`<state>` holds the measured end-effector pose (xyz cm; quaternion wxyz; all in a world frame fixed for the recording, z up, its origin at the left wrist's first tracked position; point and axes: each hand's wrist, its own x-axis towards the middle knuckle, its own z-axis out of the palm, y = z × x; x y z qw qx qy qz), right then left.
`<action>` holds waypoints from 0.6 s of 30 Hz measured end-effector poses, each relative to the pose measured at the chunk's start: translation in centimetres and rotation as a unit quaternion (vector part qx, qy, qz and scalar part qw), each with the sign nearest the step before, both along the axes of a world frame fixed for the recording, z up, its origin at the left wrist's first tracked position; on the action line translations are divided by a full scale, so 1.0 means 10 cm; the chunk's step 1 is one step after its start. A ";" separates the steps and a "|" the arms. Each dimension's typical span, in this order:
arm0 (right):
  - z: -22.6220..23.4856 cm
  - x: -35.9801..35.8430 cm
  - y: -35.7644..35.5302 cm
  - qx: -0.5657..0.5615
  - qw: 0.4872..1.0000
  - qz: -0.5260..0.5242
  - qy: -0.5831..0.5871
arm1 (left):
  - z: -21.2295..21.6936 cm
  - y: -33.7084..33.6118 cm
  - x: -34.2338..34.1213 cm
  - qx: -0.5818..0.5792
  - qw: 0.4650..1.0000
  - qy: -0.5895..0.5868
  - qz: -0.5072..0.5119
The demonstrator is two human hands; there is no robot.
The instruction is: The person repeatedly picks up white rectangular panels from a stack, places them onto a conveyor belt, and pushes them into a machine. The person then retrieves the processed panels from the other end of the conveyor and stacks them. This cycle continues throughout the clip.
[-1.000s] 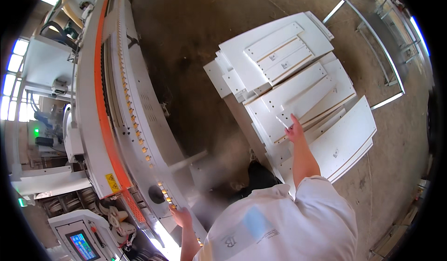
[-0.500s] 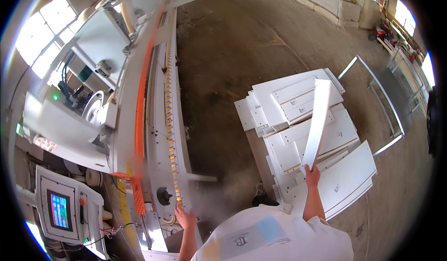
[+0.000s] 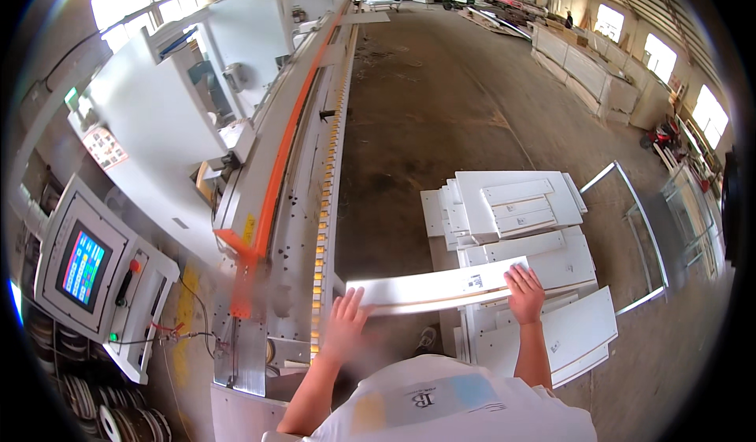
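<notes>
A long narrow white panel [image 3: 421, 291] lies crosswise before me, between the machine and the stack, with a small label near its right part. At its left end my left hand [image 3: 345, 328] grips it, fingers over the top face; this hand is slightly blurred. The right end is in my right hand [image 3: 525, 294], whose fingers lie over the upper face, the thumb being hidden. Below and behind that end is a stack of white boards [image 3: 512, 245] of several sizes. Left of my left hand runs the machine's edge with its row of yellow rollers [image 3: 321, 247].
A long machine with an orange rail [image 3: 293, 131] fills the left side. Its control panel with a lit screen [image 3: 84, 265] stands at lower left, above spools of edging [image 3: 130, 425]. A metal frame [image 3: 642, 229] is right of the stack. Large pale stacks [image 3: 587, 72] stand farther back.
The panel has swung from upright in my right hand to crosswise. My left hand has left the machine's edge and taken its left end. The view has tilted up.
</notes>
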<state>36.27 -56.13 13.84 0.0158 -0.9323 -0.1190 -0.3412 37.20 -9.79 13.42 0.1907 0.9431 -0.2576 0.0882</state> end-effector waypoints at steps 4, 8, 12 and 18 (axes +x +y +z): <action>0.26 -0.09 0.40 -0.004 0.998 0.063 -0.014 | -0.15 0.32 -0.25 -0.036 0.999 -0.003 -0.031; 0.33 -0.18 0.69 0.000 0.994 0.107 -0.005 | -0.10 0.59 -0.56 -0.028 0.999 -0.010 -0.032; 0.13 -0.10 0.99 0.016 0.992 0.113 0.046 | -0.21 0.82 -0.92 -0.092 0.996 0.000 -0.003; -0.28 -0.07 1.44 0.109 0.975 0.087 0.172 | -0.51 1.06 -1.59 -0.067 0.980 0.049 0.182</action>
